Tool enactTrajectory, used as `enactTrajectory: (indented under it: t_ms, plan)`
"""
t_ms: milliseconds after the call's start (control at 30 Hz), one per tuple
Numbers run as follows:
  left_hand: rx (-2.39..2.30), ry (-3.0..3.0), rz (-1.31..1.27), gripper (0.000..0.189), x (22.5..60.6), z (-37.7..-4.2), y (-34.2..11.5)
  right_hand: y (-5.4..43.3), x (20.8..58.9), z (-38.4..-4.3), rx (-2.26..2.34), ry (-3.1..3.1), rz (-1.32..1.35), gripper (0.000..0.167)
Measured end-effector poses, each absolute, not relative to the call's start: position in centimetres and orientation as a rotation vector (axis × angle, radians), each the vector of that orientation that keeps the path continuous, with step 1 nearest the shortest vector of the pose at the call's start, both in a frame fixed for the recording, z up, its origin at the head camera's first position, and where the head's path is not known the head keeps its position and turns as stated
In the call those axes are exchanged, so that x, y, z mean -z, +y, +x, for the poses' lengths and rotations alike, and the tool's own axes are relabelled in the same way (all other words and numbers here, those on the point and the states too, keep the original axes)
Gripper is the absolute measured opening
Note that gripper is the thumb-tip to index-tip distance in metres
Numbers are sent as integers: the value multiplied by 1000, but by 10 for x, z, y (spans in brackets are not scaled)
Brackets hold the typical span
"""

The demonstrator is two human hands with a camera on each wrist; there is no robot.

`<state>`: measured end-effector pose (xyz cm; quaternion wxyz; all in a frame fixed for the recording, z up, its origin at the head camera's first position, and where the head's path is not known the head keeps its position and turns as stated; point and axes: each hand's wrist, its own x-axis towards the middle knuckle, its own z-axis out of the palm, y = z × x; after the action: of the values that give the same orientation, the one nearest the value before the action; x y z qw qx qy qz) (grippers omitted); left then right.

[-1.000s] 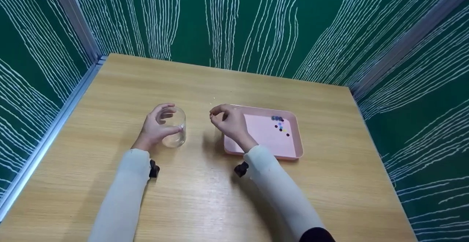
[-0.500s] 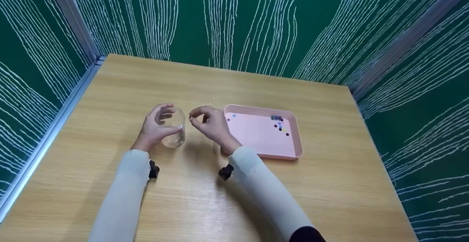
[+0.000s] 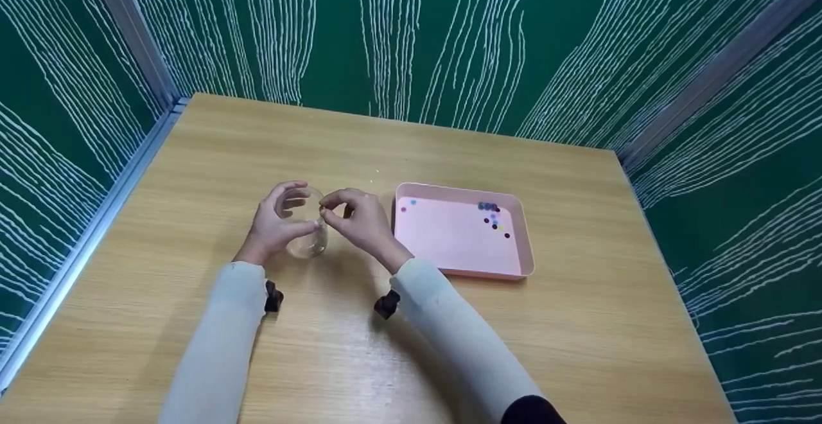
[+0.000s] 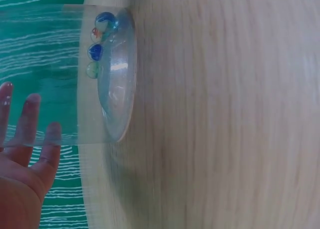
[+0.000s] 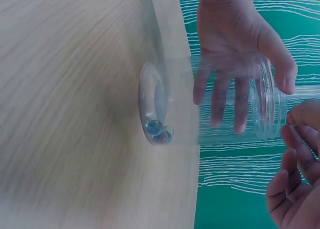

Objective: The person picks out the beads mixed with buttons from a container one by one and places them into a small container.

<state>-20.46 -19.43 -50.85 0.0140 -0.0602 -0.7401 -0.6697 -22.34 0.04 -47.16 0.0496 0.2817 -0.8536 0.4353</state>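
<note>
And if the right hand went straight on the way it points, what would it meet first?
Probably the clear, cylindrical, glass-like jar, at its rim; depth is unclear, so the right hand might pass above.

You are at a booth-like workstation, more consistent with a lab or recording station than a home. Your wood-grain table (image 3: 610,315) fills most of the space between green panels (image 3: 443,38), which stand behind it and on both sides, streaked with irregular white lines. Grey metal posts (image 3: 713,67) frame the far corners; a metal rail (image 3: 83,244) follows your left edge. You wear black wrist devices (image 3: 386,304).
</note>
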Motion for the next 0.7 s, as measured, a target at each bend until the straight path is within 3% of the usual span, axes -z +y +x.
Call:
enactTrajectory:
  t_ms: [700]
  plan:
    - [2019,-2302,-193,77,520,-208,-194,-12,477,-224,-1533,-2592,615,8]
